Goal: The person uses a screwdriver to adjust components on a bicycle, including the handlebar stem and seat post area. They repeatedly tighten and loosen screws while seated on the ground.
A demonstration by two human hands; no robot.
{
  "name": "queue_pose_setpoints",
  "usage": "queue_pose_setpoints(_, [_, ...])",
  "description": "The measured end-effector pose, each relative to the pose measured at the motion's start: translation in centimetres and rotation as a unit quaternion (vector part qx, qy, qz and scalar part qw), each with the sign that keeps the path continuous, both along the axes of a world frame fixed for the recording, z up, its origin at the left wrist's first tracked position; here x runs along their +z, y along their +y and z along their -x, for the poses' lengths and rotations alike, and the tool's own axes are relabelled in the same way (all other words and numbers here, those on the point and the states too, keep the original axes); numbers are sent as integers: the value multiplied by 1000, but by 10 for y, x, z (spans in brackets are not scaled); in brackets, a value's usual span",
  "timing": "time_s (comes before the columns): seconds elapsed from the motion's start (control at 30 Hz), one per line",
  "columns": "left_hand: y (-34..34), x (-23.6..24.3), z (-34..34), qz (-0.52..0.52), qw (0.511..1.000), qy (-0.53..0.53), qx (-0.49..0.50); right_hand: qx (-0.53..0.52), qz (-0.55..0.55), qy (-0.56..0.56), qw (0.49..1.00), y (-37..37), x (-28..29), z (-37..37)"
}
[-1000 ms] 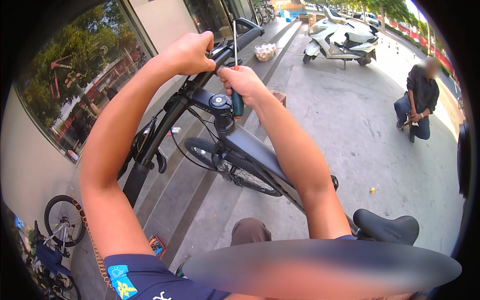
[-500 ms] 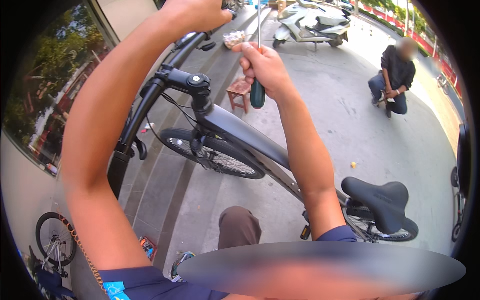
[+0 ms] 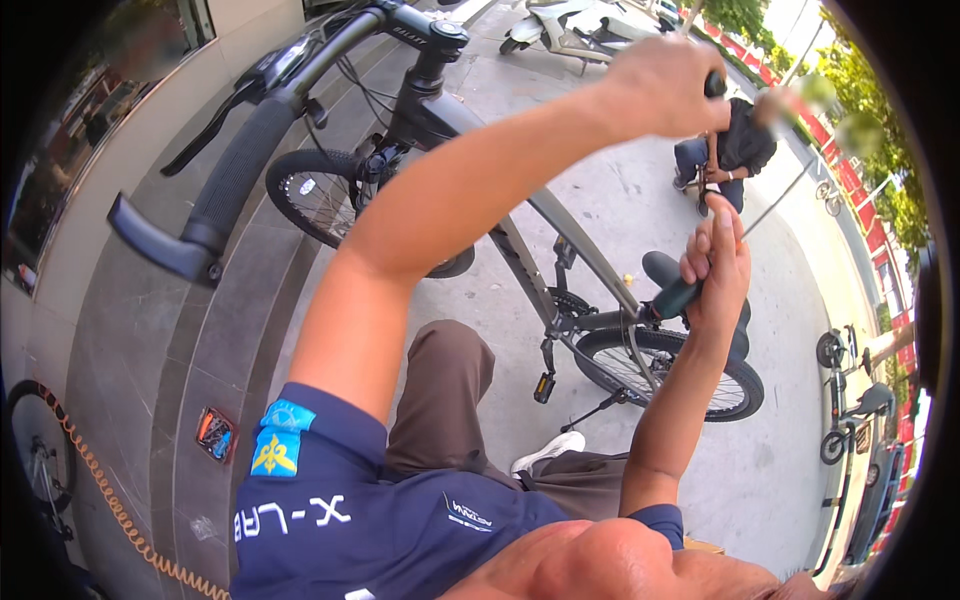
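Note:
My left arm crosses over a grey bicycle (image 3: pixel 520 265), and my left hand (image 3: pixel 665 88) is closed in the upper right. A small dark rounded piece (image 3: pixel 715 84) shows at its fingers; its kind I cannot make out. Lower down, my right hand (image 3: pixel 720 258) grips a screwdriver (image 3: pixel 674 298) with a dark green handle, its thin metal shaft slanting up to the right. The bicycle's black handlebar grip (image 3: pixel 243 165) points toward me at the left, apart from both hands. Behind the screwdriver, the black saddle (image 3: pixel 661 268) is partly hidden.
Grey steps (image 3: pixel 200 340) run along the left, bearing a small red box of tools (image 3: pixel 215 433). A person in dark clothes (image 3: pixel 745 140) sits ahead at the right. A white scooter (image 3: pixel 570 28) stands at the back. A coiled orange hose (image 3: pixel 110 510) hangs at lower left.
My left hand has left the handlebar area and swung right across the bicycle. My right hand has moved right and down with the screwdriver, now tilted. The view has shifted too.

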State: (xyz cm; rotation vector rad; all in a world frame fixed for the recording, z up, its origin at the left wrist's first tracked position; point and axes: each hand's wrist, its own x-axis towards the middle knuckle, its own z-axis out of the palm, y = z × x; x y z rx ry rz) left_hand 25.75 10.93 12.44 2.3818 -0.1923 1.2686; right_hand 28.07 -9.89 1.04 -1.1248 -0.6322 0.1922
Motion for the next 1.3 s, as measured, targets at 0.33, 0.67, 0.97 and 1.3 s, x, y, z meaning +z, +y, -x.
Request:
queue_pose_setpoints(0.33, [-109,-183,166,58,970,-19,-235,202,85,50,974,-103,-115,92])
queue_pose_setpoints(0.67, [-127,-116,267,-45,975,-48,-210,127,56,324,936,-145,-213,117])
queue_pose_setpoints(0.97, [-116,-98,304,-135,892,-347,-257,173,10,343,923,-191,-263,87])
queue_pose_setpoints(1.3, [-96,-368,135,560,807,97,-160,83,0,394,915,-206,-313,76])
